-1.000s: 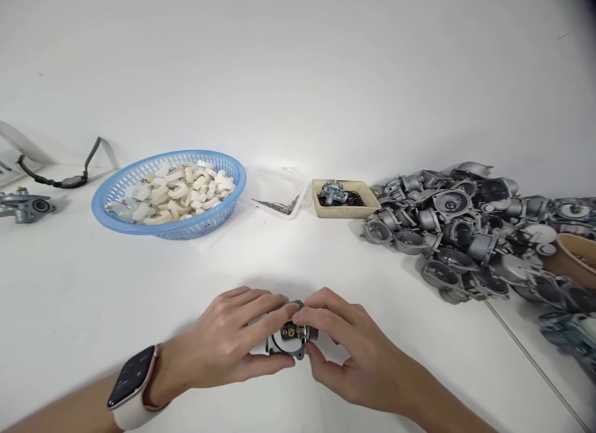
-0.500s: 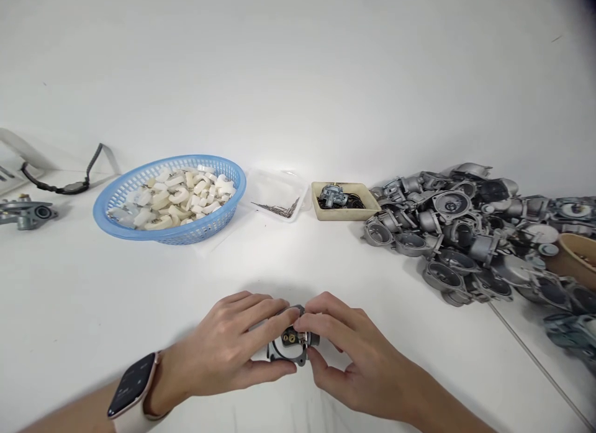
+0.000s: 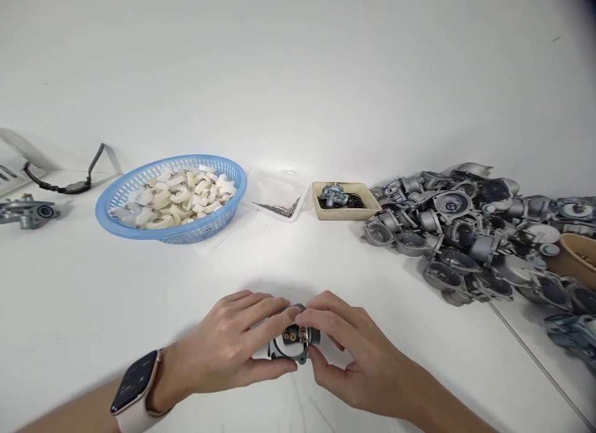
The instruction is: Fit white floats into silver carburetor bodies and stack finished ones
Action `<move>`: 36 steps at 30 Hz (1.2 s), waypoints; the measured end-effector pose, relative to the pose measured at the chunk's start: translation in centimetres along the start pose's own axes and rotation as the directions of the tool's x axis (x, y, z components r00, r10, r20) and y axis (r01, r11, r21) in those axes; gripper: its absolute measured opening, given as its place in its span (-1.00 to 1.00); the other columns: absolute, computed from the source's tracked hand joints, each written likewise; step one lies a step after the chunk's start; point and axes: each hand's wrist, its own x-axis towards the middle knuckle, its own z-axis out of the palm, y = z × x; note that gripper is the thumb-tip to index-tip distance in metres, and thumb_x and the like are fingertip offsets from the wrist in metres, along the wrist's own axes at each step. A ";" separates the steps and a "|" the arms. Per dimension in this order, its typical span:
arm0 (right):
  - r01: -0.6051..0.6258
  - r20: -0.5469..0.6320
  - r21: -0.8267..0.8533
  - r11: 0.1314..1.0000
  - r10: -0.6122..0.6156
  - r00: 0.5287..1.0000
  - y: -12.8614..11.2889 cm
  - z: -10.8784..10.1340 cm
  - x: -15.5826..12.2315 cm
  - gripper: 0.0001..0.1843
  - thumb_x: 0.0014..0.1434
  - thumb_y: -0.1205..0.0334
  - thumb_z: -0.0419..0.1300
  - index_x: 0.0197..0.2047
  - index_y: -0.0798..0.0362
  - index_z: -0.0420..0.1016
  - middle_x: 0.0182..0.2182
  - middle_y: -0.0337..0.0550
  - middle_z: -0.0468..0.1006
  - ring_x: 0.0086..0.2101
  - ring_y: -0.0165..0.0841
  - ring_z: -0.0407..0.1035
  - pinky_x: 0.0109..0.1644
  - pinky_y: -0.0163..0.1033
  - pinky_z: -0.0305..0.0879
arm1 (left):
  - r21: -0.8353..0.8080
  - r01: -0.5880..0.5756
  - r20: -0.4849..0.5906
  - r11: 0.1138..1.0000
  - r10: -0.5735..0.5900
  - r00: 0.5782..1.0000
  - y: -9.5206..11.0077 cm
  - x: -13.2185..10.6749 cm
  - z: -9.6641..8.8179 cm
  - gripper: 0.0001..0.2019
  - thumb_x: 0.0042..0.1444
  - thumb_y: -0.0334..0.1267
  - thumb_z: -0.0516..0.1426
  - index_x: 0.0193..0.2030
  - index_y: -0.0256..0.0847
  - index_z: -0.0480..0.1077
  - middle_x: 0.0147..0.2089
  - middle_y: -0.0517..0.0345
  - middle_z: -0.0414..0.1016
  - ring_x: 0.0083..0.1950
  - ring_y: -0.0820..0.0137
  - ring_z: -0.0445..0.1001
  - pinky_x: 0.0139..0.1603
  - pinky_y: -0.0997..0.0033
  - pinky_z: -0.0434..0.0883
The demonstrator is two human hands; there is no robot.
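A small grey metal carburetor body sits low in the middle of the white table, gripped from both sides. My left hand, with a smartwatch on the wrist, wraps its fingers and thumb round the part's left side. My right hand pinches the part's right side with fingertips and thumb. Brass fittings show in the part's open face. Both hands hide most of the body.
A blue basket of white plastic pieces stands at back left. Beside it lie a clear tray of thin pins and a beige tray with a carburetor. A heap of metal carburetor bodies fills the right. A wristwatch and another carburetor lie far left.
Both hands stay closed on the carburetor body with only slight finger shifts; the view has drifted a little.
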 end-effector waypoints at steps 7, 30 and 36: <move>0.025 -0.005 0.004 1.000 -0.025 1.000 0.1 0.1 0.1 -0.44 0.12 0.54 0.07 0.18 0.00 0.29 -0.15 -0.15 0.43 -0.20 -0.43 0.37 -0.24 -0.36 0.38 | 0.005 -0.003 -0.007 1.000 0.003 1.000 0.0 0.2 -0.2 -0.55 0.28 -0.04 0.21 0.18 -0.27 0.35 -0.01 -0.08 0.57 -0.07 0.21 0.60 -0.10 0.25 0.56; 0.036 -0.031 -0.004 0.999 -0.036 0.999 0.3 0.2 -0.1 -0.52 0.16 0.53 0.09 0.12 -0.01 0.31 -0.14 -0.14 0.43 -0.29 -0.46 0.36 -0.29 -0.36 0.34 | -0.006 -0.003 -0.020 1.000 0.002 1.000 0.1 0.1 -0.2 -0.54 0.27 -0.06 0.22 0.20 -0.28 0.32 0.00 -0.06 0.57 -0.07 0.21 0.60 -0.05 0.23 0.56; 0.028 -0.028 -0.007 1.000 -0.028 0.999 0.2 0.2 0.0 -0.54 0.17 0.52 0.08 0.10 0.00 0.31 -0.15 -0.14 0.44 -0.22 -0.44 0.38 -0.26 -0.36 0.36 | -0.024 0.007 -0.028 1.000 -0.007 1.000 0.0 0.1 -0.1 -0.50 0.26 -0.07 0.23 0.22 -0.30 0.29 0.02 -0.08 0.58 -0.03 0.20 0.60 -0.02 0.22 0.56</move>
